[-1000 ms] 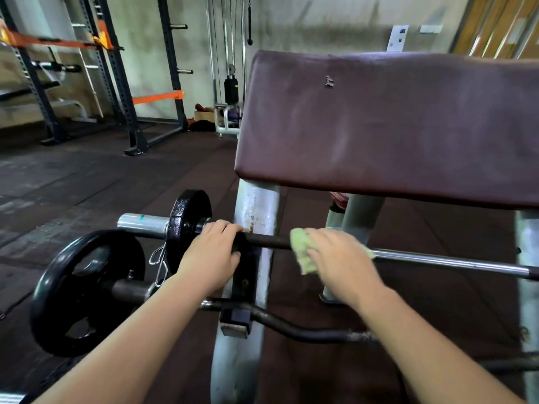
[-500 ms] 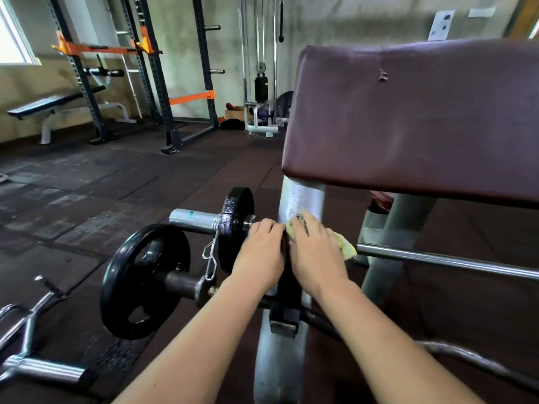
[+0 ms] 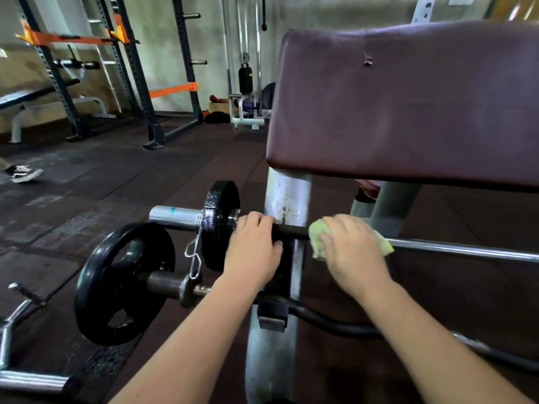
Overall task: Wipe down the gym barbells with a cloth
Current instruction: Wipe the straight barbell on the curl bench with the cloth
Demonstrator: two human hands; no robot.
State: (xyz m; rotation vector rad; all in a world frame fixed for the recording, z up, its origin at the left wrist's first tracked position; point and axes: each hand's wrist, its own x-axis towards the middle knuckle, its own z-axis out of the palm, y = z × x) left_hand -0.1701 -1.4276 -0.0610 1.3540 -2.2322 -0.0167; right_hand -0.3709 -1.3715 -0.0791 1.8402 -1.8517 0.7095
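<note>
A straight barbell (image 3: 455, 248) rests across the curl bench's rack, with a small black plate (image 3: 218, 223) on its left sleeve. My left hand (image 3: 253, 252) grips the dark part of the bar just right of that plate. My right hand (image 3: 354, 252) wraps a yellow-green cloth (image 3: 316, 237) around the bar a short way to the right. Below it lies a curl bar (image 3: 326, 319) with a larger black plate (image 3: 122, 284) on its left end.
The maroon pad (image 3: 408, 100) of the bench hangs over the bars, held by a white post (image 3: 287, 196). Chrome handles (image 3: 17, 374) lie on the floor at lower left. Power racks (image 3: 137, 71) and a cable machine (image 3: 246, 83) stand at the back. Someone's shoe (image 3: 23, 173) is at far left.
My right hand with the cloth slid left up against my left hand, then moved right again along the bar. My left hand kept its grip beside the plate.
</note>
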